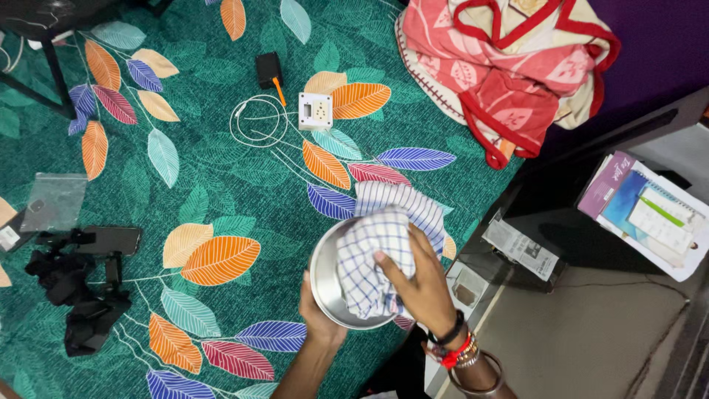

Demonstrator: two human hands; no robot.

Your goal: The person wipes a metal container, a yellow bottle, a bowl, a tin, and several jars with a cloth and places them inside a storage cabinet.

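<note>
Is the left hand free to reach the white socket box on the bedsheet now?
Probably not: the left hand grips the steel bowl from below, and the white socket box lies far beyond it on the bedsheet.

Cloth (380, 251) hides bowl (325, 284) interior; left hand (319, 314) mostly behind bowl.

place: home bedroom | cues: leaf-print bedsheet (185, 170), folded red blanket (509, 66), notebooks (642, 210) on side shelf
</note>
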